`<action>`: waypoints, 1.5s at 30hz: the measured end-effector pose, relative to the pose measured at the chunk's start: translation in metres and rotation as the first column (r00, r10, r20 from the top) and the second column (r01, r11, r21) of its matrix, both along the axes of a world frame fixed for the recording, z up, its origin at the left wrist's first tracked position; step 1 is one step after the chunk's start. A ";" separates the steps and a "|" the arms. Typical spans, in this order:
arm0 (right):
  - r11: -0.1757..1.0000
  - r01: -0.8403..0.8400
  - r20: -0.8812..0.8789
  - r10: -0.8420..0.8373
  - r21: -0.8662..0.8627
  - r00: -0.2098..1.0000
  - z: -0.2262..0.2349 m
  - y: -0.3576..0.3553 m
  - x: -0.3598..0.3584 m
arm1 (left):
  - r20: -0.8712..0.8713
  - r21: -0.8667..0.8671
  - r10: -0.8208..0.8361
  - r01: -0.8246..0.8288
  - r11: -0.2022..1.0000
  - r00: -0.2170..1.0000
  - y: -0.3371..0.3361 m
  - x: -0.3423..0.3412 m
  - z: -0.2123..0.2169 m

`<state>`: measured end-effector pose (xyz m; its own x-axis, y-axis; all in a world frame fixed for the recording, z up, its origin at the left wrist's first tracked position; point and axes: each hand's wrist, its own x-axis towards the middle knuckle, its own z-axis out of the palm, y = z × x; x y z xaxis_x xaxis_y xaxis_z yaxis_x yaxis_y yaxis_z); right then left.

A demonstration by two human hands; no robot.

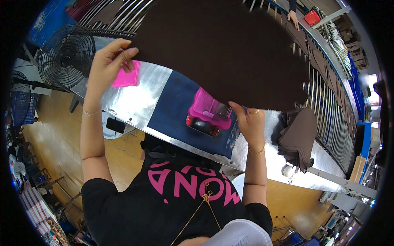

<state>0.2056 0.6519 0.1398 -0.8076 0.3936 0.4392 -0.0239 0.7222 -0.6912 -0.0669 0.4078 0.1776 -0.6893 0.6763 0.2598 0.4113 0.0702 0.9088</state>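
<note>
A large dark brown fabric piece is stretched up over the metal table. My left hand pinches its left corner between thumb and fingers. The lower right edge is gripped by my right hand, thumb on top. Beneath the fabric, a dark blue mat covers part of the table. On the mat sits a pink tray-like piece, partly hidden by the fabric, overlapping a black and red rounded object. Another bright pink piece lies under my left hand.
Several brown cut pieces are piled to the right. A black wire fan stands at the left. Metal-barred racks run along the far and right sides. Another person's hand rests at the upper right. A phone lies below the table edge.
</note>
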 end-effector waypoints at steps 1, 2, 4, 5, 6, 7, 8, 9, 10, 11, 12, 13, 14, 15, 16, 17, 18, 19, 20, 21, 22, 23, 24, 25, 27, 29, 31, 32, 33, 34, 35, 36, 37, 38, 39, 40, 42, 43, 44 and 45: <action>0.999 0.009 0.012 -0.010 0.043 1.000 0.001 0.002 0.007 | 0.028 -0.031 -0.027 0.028 0.999 0.999 0.002 0.006 0.000; 0.996 0.018 0.023 -0.020 0.085 1.000 0.002 0.003 0.013 | 0.057 -0.063 -0.054 0.057 0.996 0.997 0.006 0.015 0.001; 0.996 0.054 0.000 -0.055 0.069 0.999 -0.001 0.008 0.030 | 0.118 -0.140 -0.109 0.125 0.982 0.987 0.018 0.024 -0.003; 0.994 0.053 0.022 -0.055 0.094 0.998 -0.002 0.012 0.039 | 0.147 -0.192 -0.127 0.154 0.969 0.981 0.023 0.028 -0.008; 0.991 0.094 0.059 -0.100 0.094 0.993 -0.006 0.015 0.050 | 0.118 -0.210 -0.158 0.180 0.961 0.980 0.035 0.037 -0.010; 0.987 0.133 0.093 -0.142 0.093 0.986 -0.013 0.017 0.061 | 0.092 -0.199 -0.210 0.224 0.954 0.973 0.044 0.041 -0.017; 0.981 0.172 0.127 -0.183 0.093 0.975 -0.020 0.019 0.073 | 0.060 -0.233 -0.233 0.240 0.942 0.971 0.053 0.046 -0.018; 0.974 0.219 0.155 -0.225 0.057 0.962 -0.027 0.020 0.086 | 0.028 -0.270 -0.259 0.257 0.928 0.965 0.064 0.050 -0.019; 0.965 0.261 0.183 -0.261 0.021 0.948 -0.035 0.021 0.099 | -0.092 -0.275 -0.312 0.278 0.921 0.945 0.072 0.054 -0.020; 0.952 0.305 0.212 -0.295 -0.014 0.932 -0.042 0.021 0.111 | -0.210 -0.281 -0.361 0.298 0.912 0.909 0.080 0.056 -0.021; 0.933 0.353 0.194 -0.333 -0.074 0.923 -0.046 0.021 0.122 | -0.322 -0.291 -0.410 0.322 0.901 0.854 0.090 0.060 -0.022; 0.921 0.376 0.182 -0.354 -0.103 0.917 -0.050 0.023 0.133 | -0.311 -0.302 -0.448 0.359 0.883 0.838 0.097 0.064 -0.020; 0.908 0.397 0.171 -0.374 -0.132 0.912 -0.054 0.027 0.146 | -0.300 -0.312 -0.484 0.395 0.864 0.822 0.104 0.068 -0.017; 0.892 0.422 0.155 -0.400 -0.161 0.903 -0.055 0.031 0.161 | -0.292 -0.323 -0.524 0.433 0.841 0.800 0.113 0.072 -0.015; 0.845 0.472 0.190 -0.435 -0.252 0.880 -0.052 0.033 0.175 | -0.355 -0.319 -0.553 0.458 0.830 0.754 0.120 0.076 -0.014; 0.862 0.457 0.122 -0.441 -0.217 0.889 -0.050 0.038 0.190 | -0.385 -0.316 -0.563 0.469 0.825 0.731 0.128 0.082 -0.014; 0.819 0.523 0.044 -0.528 -0.235 0.848 -0.048 0.042 0.204 | -0.417 -0.310 -0.582 0.493 0.813 0.698 0.141 0.090 -0.015; 0.780 0.570 -0.034 -0.597 -0.259 0.802 -0.047 0.047 0.214 | -0.449 -0.307 -0.589 0.503 0.808 0.672 0.149 0.097 -0.015; 0.794 0.557 -0.026 -0.579 -0.242 0.815 -0.036 0.054 0.226 | -0.465 -0.298 -0.607 0.532 0.792 0.644 0.157 0.104 -0.017; 0.808 0.544 -0.021 -0.562 -0.227 0.827 -0.018 0.059 0.232 | -0.462 -0.298 -0.645 0.579 0.759 0.609 0.165 0.110 -0.016; 0.809 0.490 -0.077 -0.539 -0.324 0.838 -0.007 0.064 0.224 | -0.435 -0.264 -0.647 0.598 0.757 0.627 0.171 0.112 -0.018; 0.804 0.426 -0.137 -0.518 -0.416 0.844 0.003 0.069 0.214 | -0.406 -0.229 -0.646 0.612 0.757 0.646 0.175 0.111 -0.019; 0.765 0.434 -0.152 -0.557 -0.475 0.816 0.015 0.071 0.203 | -0.373 -0.125 -0.604 0.607 0.785 0.705 0.181 0.106 -0.018; 0.724 0.430 -0.163 -0.591 -0.539 0.790 0.019 0.077 0.192 | -0.329 -0.027 -0.559 0.584 0.812 0.761 0.184 0.099 -0.013; 0.671 0.406 -0.132 -0.600 -0.621 0.789 0.017 0.099 0.165 | -0.112 0.019 -0.466 0.470 0.882 0.878 0.171 0.076 0.006; 0.661 0.382 -0.084 -0.558 -0.646 0.825 0.007 0.130 0.137 | -0.139 0.090 -0.312 0.325 0.941 0.940 0.155 0.051 0.003; 0.615 0.376 0.007 -0.516 -0.694 0.857 -0.020 0.167 0.104 | -0.068 0.027 -0.215 0.217 0.976 0.974 0.129 0.038 0.007; 0.572 0.378 0.074 -0.482 -0.728 0.873 -0.027 0.174 0.079 | -0.011 0.009 -0.147 0.147 0.989 0.989 0.114 0.032 0.003; 0.539 0.380 0.120 -0.454 -0.752 0.883 -0.043 0.190 0.062 | 0.046 -0.006 -0.088 0.089 0.996 0.995 0.102 0.027 -0.001; 0.519 0.337 0.127 -0.398 -0.786 0.909 -0.063 0.208 0.048 | 0.147 -0.045 -0.016 0.023 0.999 0.989 0.089 0.025 -0.002; 0.520 0.355 0.166 -0.375 -0.777 0.912 -0.082 0.223 0.033 | 0.242 -0.090 0.058 -0.037 0.995 0.969 0.077 0.023 -0.003; 0.501 0.343 0.202 -0.315 -0.795 0.928 -0.105 0.241 0.022 | 0.276 -0.081 0.089 -0.069 0.994 0.957 0.063 0.018 -0.009; 0.500 0.378 0.276 -0.267 -0.779 0.923 -0.119 0.249 0.007 | 0.311 -0.075 0.129 -0.111 0.991 0.942 0.048 0.013 -0.017; 0.478 0.413 0.288 -0.314 -0.775 0.905 -0.128 0.250 -0.003 | 0.318 -0.071 0.159 -0.143 0.987 0.935 0.039 0.011 -0.022; 0.519 0.391 0.317 -0.228 -0.760 0.921 -0.134 0.257 -0.007 | 0.325 -0.069 0.194 -0.181 0.981 0.926 0.030 0.010 -0.024; 0.533 0.429 0.352 -0.246 -0.729 0.903 -0.142 0.262 -0.012 | 0.335 -0.065 0.222 -0.213 0.975 0.916 0.023 0.009 -0.027; 0.573 0.495 0.406 -0.287 -0.654 0.868 -0.148 0.263 -0.026 | 0.370 -0.045 0.232 -0.233 0.972 0.899 0.009 0.006 -0.037; 0.590 0.533 0.425 -0.325 -0.607 0.845 -0.141 0.257 -0.027 | 0.390 -0.035 0.221 -0.226 0.974 0.894 0.007 0.005 -0.040; 0.646 0.557 0.421 -0.373 -0.521 0.827 -0.146 0.263 -0.026 | 0.396 -0.044 0.218 -0.218 0.975 0.892 0.008 0.003 -0.042; 0.764 0.599 0.413 -0.478 -0.240 0.776 -0.159 0.295 0.001 | 0.411 -0.020 0.176 -0.184 0.983 0.894 0.020 0.002 -0.045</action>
